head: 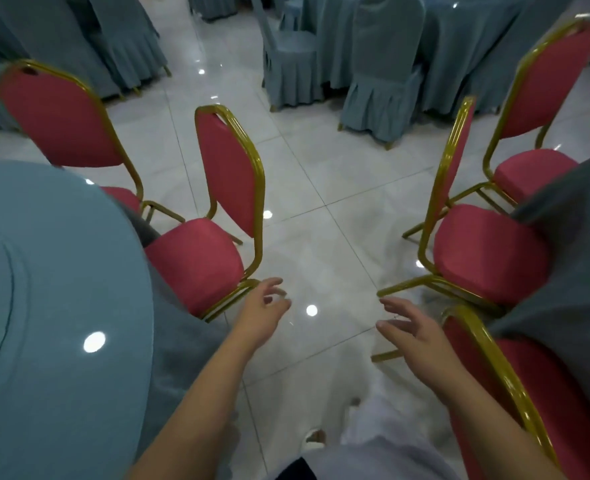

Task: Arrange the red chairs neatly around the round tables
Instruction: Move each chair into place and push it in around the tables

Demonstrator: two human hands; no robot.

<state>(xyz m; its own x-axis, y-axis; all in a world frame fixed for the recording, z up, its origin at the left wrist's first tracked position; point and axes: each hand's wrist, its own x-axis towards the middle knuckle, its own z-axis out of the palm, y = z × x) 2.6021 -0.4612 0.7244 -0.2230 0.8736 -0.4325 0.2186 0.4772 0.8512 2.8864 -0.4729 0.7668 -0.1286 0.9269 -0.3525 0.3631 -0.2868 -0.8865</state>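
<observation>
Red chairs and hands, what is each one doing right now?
Left hand: open, holding nothing.
Right hand: open, holding nothing.
Near left chair: upright, seat at the left table's cloth.
Far left chair: upright, seat partly hidden by left table.
Near right chair: upright, only its back shows.
Middle right chair: upright, seat against the right table's cloth.
Far right chair: upright, seat by right table.
Covered chairs: upright, in blue covers.

Glossy white tile floor (307,188) w/ ceiling light spots (311,310) reflected on it; blue-grey slipcovered chairs (380,84) bunched at its far end.
</observation>
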